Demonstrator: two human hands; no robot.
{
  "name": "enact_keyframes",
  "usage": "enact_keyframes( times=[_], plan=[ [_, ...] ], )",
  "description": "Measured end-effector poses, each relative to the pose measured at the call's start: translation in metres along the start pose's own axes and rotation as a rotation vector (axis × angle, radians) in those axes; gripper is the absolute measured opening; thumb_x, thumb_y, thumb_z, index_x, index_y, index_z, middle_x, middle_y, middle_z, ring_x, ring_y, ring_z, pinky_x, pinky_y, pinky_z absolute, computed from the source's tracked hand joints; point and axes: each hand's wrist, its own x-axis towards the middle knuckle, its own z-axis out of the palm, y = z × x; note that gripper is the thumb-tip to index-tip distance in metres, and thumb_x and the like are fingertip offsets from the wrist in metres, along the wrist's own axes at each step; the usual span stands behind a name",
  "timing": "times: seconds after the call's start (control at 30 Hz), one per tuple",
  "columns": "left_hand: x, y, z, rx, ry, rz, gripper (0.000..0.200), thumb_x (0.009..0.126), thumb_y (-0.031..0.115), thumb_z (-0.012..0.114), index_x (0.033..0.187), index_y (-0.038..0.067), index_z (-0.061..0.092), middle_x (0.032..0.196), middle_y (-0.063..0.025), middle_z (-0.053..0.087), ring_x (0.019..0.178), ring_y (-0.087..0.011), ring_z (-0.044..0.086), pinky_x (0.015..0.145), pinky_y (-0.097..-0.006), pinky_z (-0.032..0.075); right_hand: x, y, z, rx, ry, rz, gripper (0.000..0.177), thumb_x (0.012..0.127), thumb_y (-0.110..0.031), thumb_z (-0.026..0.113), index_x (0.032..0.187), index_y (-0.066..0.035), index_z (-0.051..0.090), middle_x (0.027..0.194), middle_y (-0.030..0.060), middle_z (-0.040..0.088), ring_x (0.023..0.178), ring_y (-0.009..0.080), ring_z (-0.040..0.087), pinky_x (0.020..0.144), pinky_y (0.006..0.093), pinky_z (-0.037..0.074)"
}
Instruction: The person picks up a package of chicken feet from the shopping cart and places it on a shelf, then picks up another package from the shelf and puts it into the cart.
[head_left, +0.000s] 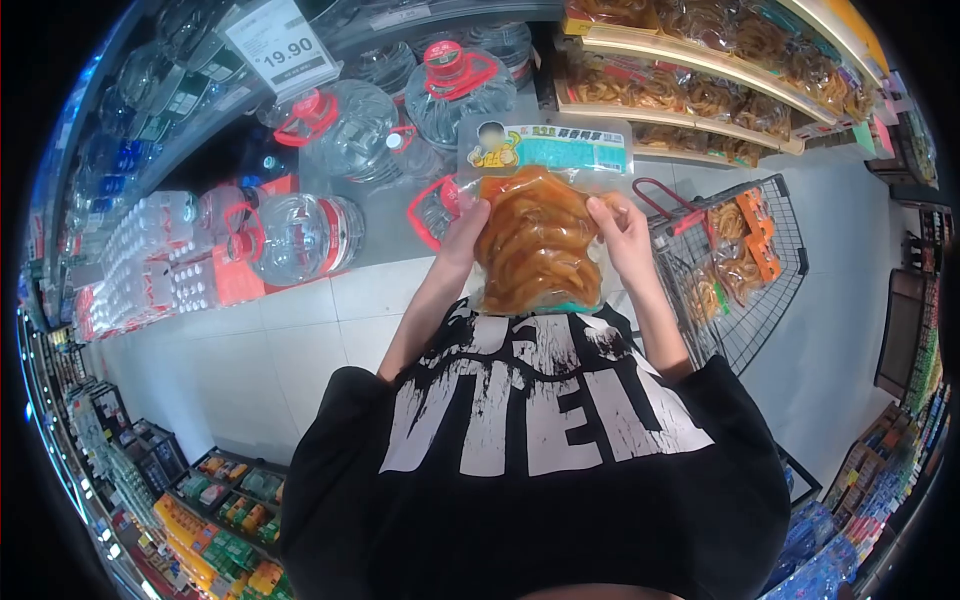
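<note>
In front of my chest, a clear sealed food pack (540,245) is held upright in both hands. Glossy brown braised-looking pieces fill it, under a turquoise and yellow label strip at the top. My left hand (466,232) is closed on the pack's left edge, its thumb on the front. On the opposite edge, my right hand (622,230) pinches the plastic between thumb and fingers. The fingers behind the pack are partly hidden.
A wire shopping cart (790,270) with several packs stands at the right. Large water bottles (300,235) with red handles are on the left, below a price sign (283,50) reading 19.90. Shelves of similar brown packs (680,85) rise ahead. Crates of goods (235,490) sit behind left.
</note>
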Motion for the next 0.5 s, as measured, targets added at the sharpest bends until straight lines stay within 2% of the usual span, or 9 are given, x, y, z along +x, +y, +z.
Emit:
enact_keyframes(
  times=[0.07,0.13,0.27,0.5],
  plan=[
    [0.002,0.004,0.007,0.040,-0.009,0.016,0.054,0.094,0.042,0.038,0.128,0.001,0.041,0.124,-0.0091,0.049,0.114,-0.0160,0.047,0.096,-0.0284,0.036,0.004,0.011,-0.003,-0.024,0.031,0.001,0.016,0.090,-0.020,0.057,0.084,-0.004,0.057,0.071,-0.0062,0.056,0.062,-0.0002,0.045,0.053,0.0171,0.032],
    [0.007,0.005,0.010,0.079,-0.021,0.028,0.054,0.094,0.042,0.038,0.128,0.000,0.041,0.124,-0.0093,0.050,0.113,-0.0158,0.047,0.096,-0.0283,0.036,0.003,0.017,0.000,0.101,0.080,0.017,0.016,0.090,-0.020,0.056,0.084,-0.005,0.057,0.070,-0.0066,0.054,0.061,0.0001,0.043,0.053,0.0170,0.031],
    [0.023,0.004,0.014,0.279,-0.037,0.005,0.053,0.095,0.040,0.037,0.127,-0.002,0.042,0.122,-0.0109,0.051,0.112,-0.0156,0.048,0.094,-0.0272,0.037,0.003,0.032,-0.005,0.165,0.165,0.066,0.016,0.090,-0.022,0.056,0.085,-0.006,0.057,0.070,-0.0068,0.055,0.061,0.0008,0.044,0.054,0.0174,0.032],
    [0.033,0.006,0.025,0.421,-0.152,0.038,0.050,0.096,0.037,0.035,0.122,-0.004,0.047,0.116,-0.0126,0.055,0.107,-0.0155,0.051,0.092,-0.0269,0.038,0.006,0.044,-0.024,0.374,0.232,0.130,0.021,0.087,-0.024,0.059,0.095,-0.005,0.060,0.081,-0.0037,0.060,0.069,0.0043,0.051,0.061,0.0206,0.038]
  ],
)
